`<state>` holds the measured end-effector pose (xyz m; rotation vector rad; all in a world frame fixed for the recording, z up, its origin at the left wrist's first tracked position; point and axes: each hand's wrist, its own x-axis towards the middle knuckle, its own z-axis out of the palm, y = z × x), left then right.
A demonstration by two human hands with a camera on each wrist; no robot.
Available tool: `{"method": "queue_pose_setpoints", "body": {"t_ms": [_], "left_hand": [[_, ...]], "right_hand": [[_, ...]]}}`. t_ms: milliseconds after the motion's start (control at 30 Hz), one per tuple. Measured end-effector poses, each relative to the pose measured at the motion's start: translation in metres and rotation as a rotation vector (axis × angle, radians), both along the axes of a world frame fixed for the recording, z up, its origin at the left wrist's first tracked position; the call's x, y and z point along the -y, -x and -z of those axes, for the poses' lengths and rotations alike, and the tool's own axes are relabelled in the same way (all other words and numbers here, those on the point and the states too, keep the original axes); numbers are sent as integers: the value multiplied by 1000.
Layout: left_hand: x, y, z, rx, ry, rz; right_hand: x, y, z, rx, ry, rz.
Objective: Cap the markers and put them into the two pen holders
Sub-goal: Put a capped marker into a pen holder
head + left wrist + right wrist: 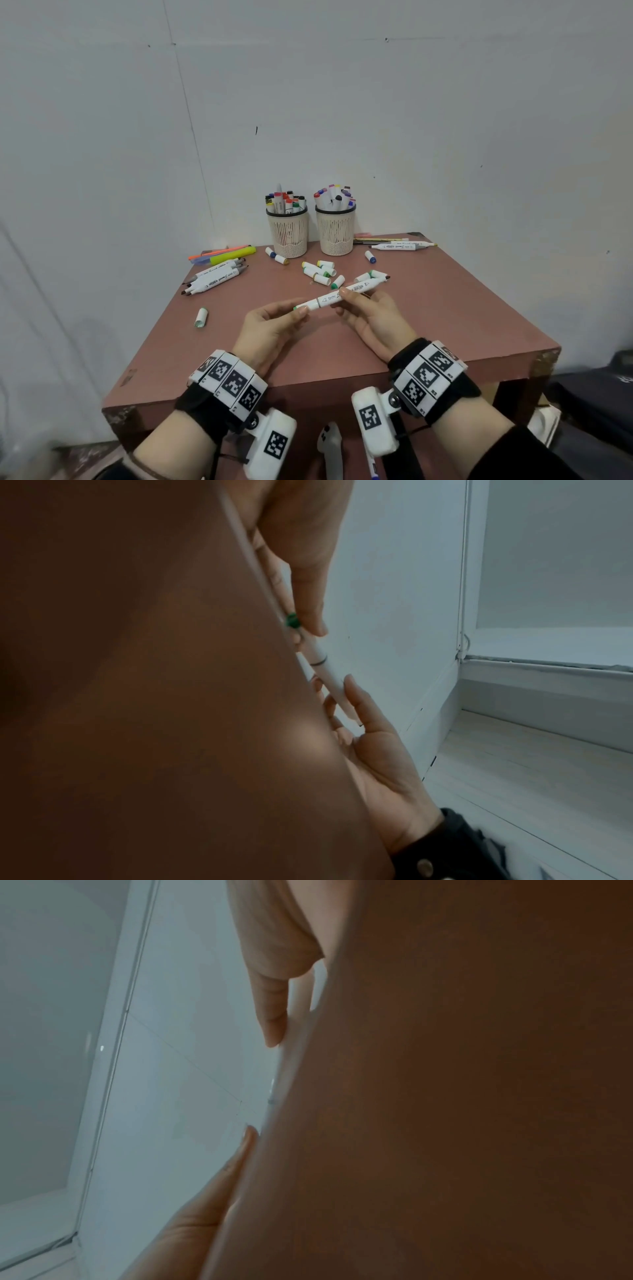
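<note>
In the head view both hands hold one white marker [337, 295] level above the reddish table [445, 325]. My left hand [301, 310] pinches its green-tipped left end. The right hand [344, 296] grips the barrel near the middle. The left wrist view shows the same marker [323, 666] with its green end [292, 620] between fingertips. Two beige pen holders [289, 233] [335, 233] stand at the back, both crowded with markers. Several loose caps [318, 270] lie in front of them. The marker's far end is too small to tell capped or bare.
Uncapped markers [215, 274] and highlighters [226, 255] lie at the back left. More markers [400, 245] lie beside the right holder. A single cap [201, 317] rests on the left side. White walls close the back and left; the table's front edge is near my wrists.
</note>
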<state>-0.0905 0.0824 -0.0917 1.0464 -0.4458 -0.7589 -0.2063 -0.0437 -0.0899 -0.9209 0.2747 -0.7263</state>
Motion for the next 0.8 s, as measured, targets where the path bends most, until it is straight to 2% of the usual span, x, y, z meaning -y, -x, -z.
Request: {"method": "queue_pose_setpoints", "body": {"t_ms": [367, 633, 800], "left_hand": [[2, -5, 6, -24, -52, 17], [0, 1, 1, 61, -64, 63], [1, -2, 2, 27, -34, -27]], "right_hand": [[-4, -2, 3, -51, 174, 51], [-4, -1, 0, -19, 53, 81], [-2, 1, -2, -35, 12, 93]]}}
